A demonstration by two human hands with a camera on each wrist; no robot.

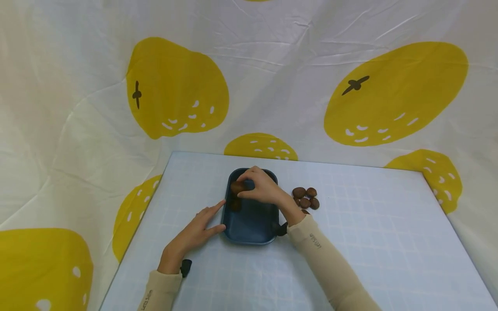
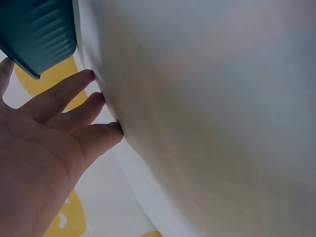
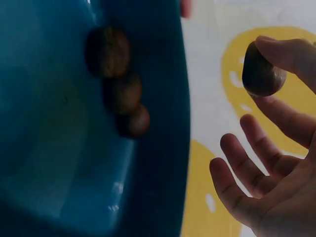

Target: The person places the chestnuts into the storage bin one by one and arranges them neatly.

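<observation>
Blue tray (image 1: 250,226) looks stiff, probably light; steady by rim. Left hand (image 1: 194,231) at tray's left side, fingers spread, gripping nothing. Right hand (image 1: 262,185) over tray, thumb and forefinger pinching, other fingers loose. Chestnut cluster (image 1: 305,202) right of tray. Pinched chestnut (image 3: 263,71) above tray's left part: likely light, hard, slick; grip across widest sides.

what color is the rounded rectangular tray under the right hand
The rounded rectangular tray is dark blue, leaning teal; the head view shows it best.
</observation>
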